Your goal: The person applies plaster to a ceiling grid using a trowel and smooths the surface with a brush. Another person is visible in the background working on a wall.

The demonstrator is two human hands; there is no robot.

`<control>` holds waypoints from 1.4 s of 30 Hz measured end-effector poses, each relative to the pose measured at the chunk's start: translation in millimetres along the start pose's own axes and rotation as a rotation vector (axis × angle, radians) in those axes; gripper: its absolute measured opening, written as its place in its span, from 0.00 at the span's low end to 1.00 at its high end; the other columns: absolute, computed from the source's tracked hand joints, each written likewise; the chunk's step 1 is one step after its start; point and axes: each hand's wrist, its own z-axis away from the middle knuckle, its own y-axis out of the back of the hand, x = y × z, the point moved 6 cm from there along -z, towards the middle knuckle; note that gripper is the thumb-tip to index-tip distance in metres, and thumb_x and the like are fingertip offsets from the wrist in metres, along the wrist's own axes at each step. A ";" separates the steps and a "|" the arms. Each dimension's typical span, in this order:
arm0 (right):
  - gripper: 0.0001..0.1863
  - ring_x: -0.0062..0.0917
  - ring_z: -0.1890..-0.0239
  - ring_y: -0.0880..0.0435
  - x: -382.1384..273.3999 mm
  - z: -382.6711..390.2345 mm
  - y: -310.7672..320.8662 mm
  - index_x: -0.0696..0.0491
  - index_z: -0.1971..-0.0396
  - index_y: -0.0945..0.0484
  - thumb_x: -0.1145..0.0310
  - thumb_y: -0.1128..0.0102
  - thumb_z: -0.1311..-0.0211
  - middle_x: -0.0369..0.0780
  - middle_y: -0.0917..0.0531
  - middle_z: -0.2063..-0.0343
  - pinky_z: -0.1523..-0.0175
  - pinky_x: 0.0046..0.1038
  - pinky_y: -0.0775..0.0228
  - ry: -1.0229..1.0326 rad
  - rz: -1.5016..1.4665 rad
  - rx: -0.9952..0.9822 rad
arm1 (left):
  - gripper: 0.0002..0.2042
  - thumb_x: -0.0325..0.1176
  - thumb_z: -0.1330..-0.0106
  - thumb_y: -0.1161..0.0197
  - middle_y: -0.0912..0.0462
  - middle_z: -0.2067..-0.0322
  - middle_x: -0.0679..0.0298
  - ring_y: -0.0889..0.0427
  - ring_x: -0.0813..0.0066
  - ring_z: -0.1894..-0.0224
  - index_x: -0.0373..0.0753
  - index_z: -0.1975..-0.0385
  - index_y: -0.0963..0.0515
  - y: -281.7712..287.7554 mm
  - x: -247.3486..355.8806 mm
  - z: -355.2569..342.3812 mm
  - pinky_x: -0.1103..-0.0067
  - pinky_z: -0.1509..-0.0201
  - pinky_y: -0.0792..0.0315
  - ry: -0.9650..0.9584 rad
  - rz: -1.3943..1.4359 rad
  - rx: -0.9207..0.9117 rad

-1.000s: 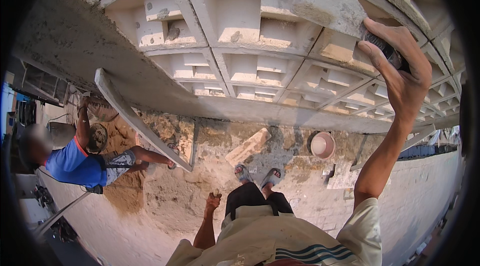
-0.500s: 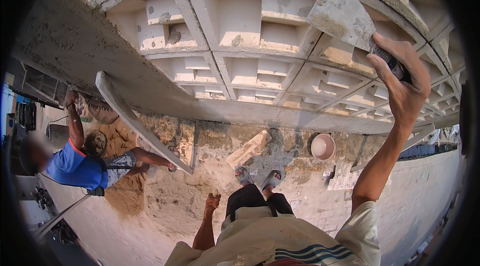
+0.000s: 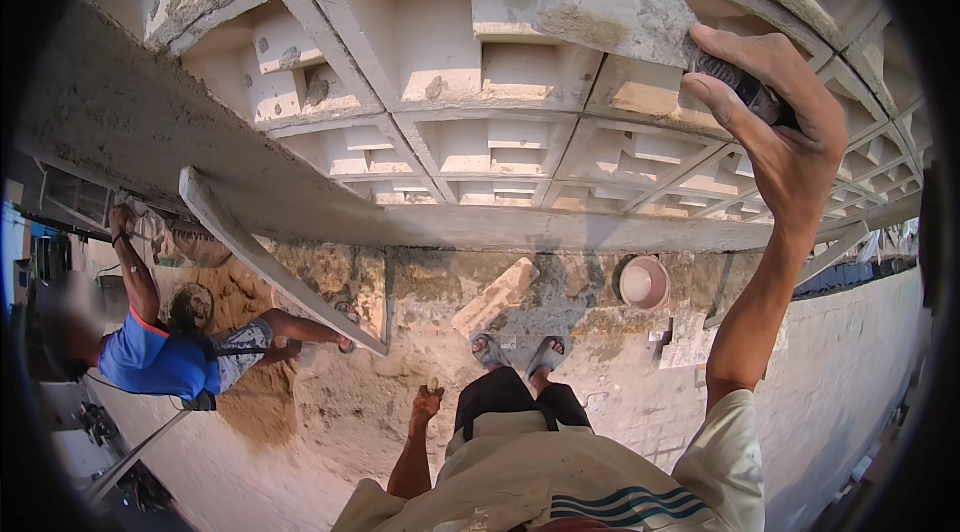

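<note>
My right hand (image 3: 775, 97), raised high on the right, is closed round the dark handle of a wide scraper (image 3: 615, 7). Its flat, mortar-smeared blade points left, in front of the pale openwork block wall (image 3: 430, 42). Whether the blade touches the blocks, I cannot tell. Low beside my left thigh hangs my left hand (image 3: 427, 404), fingers curled. A small pale bit shows at its fingertips, too small to name.
A plank (image 3: 270, 257) leans on the left. Beyond it a person in a blue shirt (image 3: 155, 352) stands by a sand heap (image 3: 255, 397). A board (image 3: 495, 297) and a bucket (image 3: 643, 284) are on the ground near my feet.
My right hand has carried the scraper to the left and slightly up along the blocks. My left hand stays almost where it was.
</note>
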 end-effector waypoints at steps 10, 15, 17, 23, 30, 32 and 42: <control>0.19 0.22 0.62 0.12 -2.4 -2.1 13.1 0.56 0.53 0.09 0.76 0.19 0.46 0.39 0.07 0.57 0.58 0.22 0.22 0.003 0.033 -0.009 | 0.26 0.54 0.35 0.33 0.13 0.61 0.49 0.13 0.50 0.55 0.34 0.53 0.22 -11.4 8.5 -15.1 0.63 0.49 0.22 -0.043 -0.059 -0.064; 0.19 0.22 0.62 0.13 3.8 1.2 7.5 0.55 0.52 0.09 0.76 0.19 0.46 0.38 0.07 0.57 0.58 0.22 0.22 -0.048 0.024 -0.020 | 0.14 0.42 0.33 0.35 0.19 0.59 0.55 0.17 0.63 0.60 0.40 0.56 0.23 -6.7 16.9 5.2 0.70 0.56 0.23 -0.409 0.126 -0.248; 0.18 0.21 0.62 0.13 -2.0 -5.1 3.2 0.55 0.52 0.08 0.76 0.19 0.46 0.39 0.07 0.57 0.58 0.23 0.21 0.015 0.021 -0.020 | 0.08 0.37 0.32 0.36 0.23 0.59 0.59 0.20 0.69 0.62 0.43 0.58 0.23 -15.6 24.0 16.0 0.74 0.58 0.24 -0.422 0.705 -0.547; 0.20 0.21 0.61 0.12 7.7 0.2 10.3 0.55 0.51 0.09 0.76 0.19 0.46 0.39 0.07 0.56 0.58 0.23 0.21 0.059 0.061 -0.020 | 0.07 0.30 0.34 0.35 0.26 0.63 0.66 0.27 0.80 0.69 0.47 0.60 0.26 -14.7 14.1 14.6 0.83 0.67 0.31 -0.338 1.146 -0.668; 0.21 0.24 0.59 0.12 5.7 3.7 25.8 0.58 0.50 0.10 0.77 0.20 0.46 0.41 0.08 0.56 0.55 0.24 0.21 0.043 0.110 -0.036 | 0.06 0.33 0.26 0.36 0.24 0.72 0.76 0.28 0.91 0.72 0.47 0.67 0.25 -15.4 18.6 7.0 0.84 0.73 0.35 -0.213 0.533 -0.348; 0.21 0.27 0.55 0.12 20.6 18.6 35.3 0.60 0.49 0.11 0.77 0.21 0.45 0.43 0.08 0.54 0.49 0.26 0.21 -0.144 0.095 -0.046 | 0.06 0.35 0.26 0.38 0.24 0.72 0.73 0.24 0.86 0.71 0.48 0.67 0.23 -7.2 11.9 2.3 0.81 0.74 0.33 -0.218 0.296 -0.196; 0.20 0.21 0.62 0.13 4.4 -5.3 9.6 0.56 0.51 0.09 0.75 0.20 0.46 0.38 0.07 0.58 0.58 0.23 0.20 0.083 0.018 -0.047 | 0.09 0.43 0.28 0.37 0.19 0.67 0.58 0.16 0.55 0.61 0.51 0.55 0.19 -2.9 45.6 10.9 0.64 0.59 0.22 -0.596 -0.232 -0.021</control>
